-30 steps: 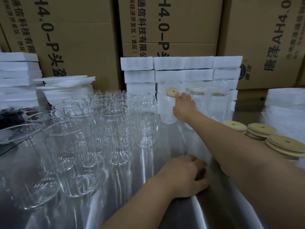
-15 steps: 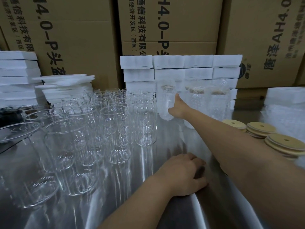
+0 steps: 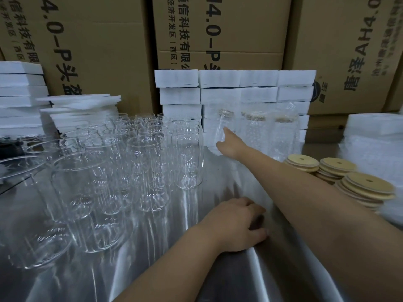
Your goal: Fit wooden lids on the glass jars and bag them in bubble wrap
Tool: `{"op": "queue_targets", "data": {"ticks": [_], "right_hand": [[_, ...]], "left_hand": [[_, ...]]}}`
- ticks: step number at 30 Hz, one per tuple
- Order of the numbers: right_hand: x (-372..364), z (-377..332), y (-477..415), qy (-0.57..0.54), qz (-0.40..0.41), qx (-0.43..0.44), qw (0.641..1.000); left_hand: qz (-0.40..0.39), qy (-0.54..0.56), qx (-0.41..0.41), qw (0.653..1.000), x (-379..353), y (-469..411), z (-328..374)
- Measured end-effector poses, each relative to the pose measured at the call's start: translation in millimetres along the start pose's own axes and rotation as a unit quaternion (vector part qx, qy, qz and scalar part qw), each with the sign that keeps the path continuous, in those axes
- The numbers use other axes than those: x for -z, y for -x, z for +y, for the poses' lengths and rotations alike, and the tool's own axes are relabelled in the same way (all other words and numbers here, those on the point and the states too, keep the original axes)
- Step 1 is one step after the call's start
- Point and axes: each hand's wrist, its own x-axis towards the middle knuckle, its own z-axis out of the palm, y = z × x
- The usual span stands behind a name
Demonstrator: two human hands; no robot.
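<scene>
Reaching across to the far edge of the tabletop (image 3: 218, 175), the right hand (image 3: 229, 147) is laid against the side of the bagged jar (image 3: 219, 125). This jar is stood upright at the left end of a row of wrapped jars (image 3: 255, 134) in front of the foam blocks (image 3: 237, 78). The thumb is pointed up along the bubble wrap. The fingers are hidden behind it, so whether the jar is gripped or only touched cannot be told. The left hand (image 3: 237, 223) is rested palm down towards the near edge, fingers loosely bent, with nothing held. The bare glass jars (image 3: 187, 155) are crowded over the left half, and the wooden lids (image 3: 368, 184) are stacked at the right edge.

The jar is judged stiff, weighty and breakable. The wrap is soft and probably slippery over the glass, so the lid could be shifted inside the bag. It would best be taken round the body, below the lid, and set down gently.

Against a second ago, the right hand is found lower. It was then up at the jar's top, where a pale lid was plainly seen, whereas now the lid is veiled by wrap. The left hand is unchanged.
</scene>
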Motion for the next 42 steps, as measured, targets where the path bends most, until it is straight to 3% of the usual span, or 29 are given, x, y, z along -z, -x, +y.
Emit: {"op": "queue_targets", "data": {"ticks": [3, 6, 11, 16, 19, 22, 27, 33, 38, 42], "right_hand": [[0, -11, 13, -0.094, 0.104, 0.023, 0.990], [-4, -26, 34, -0.207, 0.196, 0.050, 0.957], [-20, -31, 70, -0.218, 0.177, 0.117, 0.953], [-32, -32, 91, -0.138, 0.086, 0.207, 0.965], [-32, -34, 95, -0.060, 0.082, 0.216, 0.971], [-33, -35, 94, -0.050, 0.090, 0.219, 0.970], [-25, -47, 88, 0.000, 0.055, 0.153, 0.987], [-16, -41, 101, -0.018, 0.095, 0.178, 0.979], [-9, -13, 128, -0.129, 0.165, 0.160, 0.965], [-3, 6, 152, -0.179, 0.265, 0.154, 0.935]], "left_hand": [[0.006, 0.002, 0.002, 1.000, -1, -1, 0], [0.010, -0.001, -0.004, 1.000, -1, -1, 0], [0.014, -0.010, -0.013, 1.000, 1, 0, 1], [0.032, 0.014, -0.010, 0.999, 1, 3, 2], [0.034, 0.030, -0.003, 0.999, 1, 4, 2], [0.035, 0.036, -0.004, 0.999, 2, 4, 3], [0.025, 0.030, -0.008, 0.999, 2, 3, 4], [0.030, 0.031, -0.012, 0.999, 4, 4, 4], [0.046, 0.030, -0.014, 0.998, 7, 3, 7], [0.079, 0.180, 0.074, 0.978, 4, 2, 8]]}}
